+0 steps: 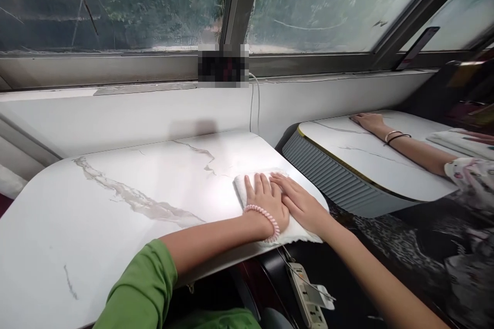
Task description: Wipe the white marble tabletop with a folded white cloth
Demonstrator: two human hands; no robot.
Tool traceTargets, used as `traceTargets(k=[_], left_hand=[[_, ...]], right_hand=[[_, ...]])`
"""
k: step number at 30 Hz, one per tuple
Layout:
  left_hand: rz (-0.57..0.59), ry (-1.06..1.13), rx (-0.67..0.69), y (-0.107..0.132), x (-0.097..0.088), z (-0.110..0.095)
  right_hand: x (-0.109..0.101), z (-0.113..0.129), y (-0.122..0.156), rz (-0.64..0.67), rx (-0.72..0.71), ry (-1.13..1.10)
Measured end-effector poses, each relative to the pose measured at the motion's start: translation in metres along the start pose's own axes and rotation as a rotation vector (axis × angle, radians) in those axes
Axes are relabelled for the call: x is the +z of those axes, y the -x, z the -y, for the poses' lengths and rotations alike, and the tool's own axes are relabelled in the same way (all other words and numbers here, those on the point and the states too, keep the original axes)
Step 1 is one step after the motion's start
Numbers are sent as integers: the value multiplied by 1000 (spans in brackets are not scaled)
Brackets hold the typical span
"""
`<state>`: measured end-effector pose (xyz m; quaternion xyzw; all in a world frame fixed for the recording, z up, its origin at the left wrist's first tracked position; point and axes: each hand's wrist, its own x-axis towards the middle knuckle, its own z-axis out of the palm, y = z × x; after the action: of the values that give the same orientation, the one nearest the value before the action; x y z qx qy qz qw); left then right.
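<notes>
A folded white cloth (pixel 299 231) lies at the right end of the white marble-patterned tabletop (pixel 127 175). Flat on top of it rests my left hand (pixel 267 205), fingers spread, with a pink coiled band (pixel 266 211) round its wrist. Beside it, touching or slightly overlapping, my right hand (pixel 303 203) also presses down on the cloth with its fingers stretched out. Neither hand is wrapped round the cloth. Its middle is hidden under both palms.
A second marble-topped table (pixel 370 154) with ribbed sides stands to the right, where another person's hand (pixel 368 122) rests. A power strip (pixel 306 293) with a plugged-in charger sits below the table edge. Behind runs a window ledge (pixel 154 87) with a white cable (pixel 258 103).
</notes>
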<state>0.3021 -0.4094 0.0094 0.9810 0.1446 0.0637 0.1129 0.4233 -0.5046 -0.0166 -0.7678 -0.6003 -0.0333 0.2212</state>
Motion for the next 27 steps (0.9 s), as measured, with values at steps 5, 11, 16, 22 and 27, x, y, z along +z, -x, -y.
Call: traceTargets(k=[5, 11, 16, 22, 27], left_hand=[[-4, -2, 50, 3, -6, -4], [3, -34, 32, -13, -5, 14], [-63, -60, -26, -41, -3, 49], [-87, -52, -101, -94, -10, 108], [-134, -44, -159, -131, -13, 146]], right_hand=[[0, -3, 6, 21, 50, 10], [7, -6, -23, 5, 38, 0], [22, -12, -71, -4, 14, -11], [48, -25, -148, -65, 39, -39], [61, -37, -203, -64, -4, -68]])
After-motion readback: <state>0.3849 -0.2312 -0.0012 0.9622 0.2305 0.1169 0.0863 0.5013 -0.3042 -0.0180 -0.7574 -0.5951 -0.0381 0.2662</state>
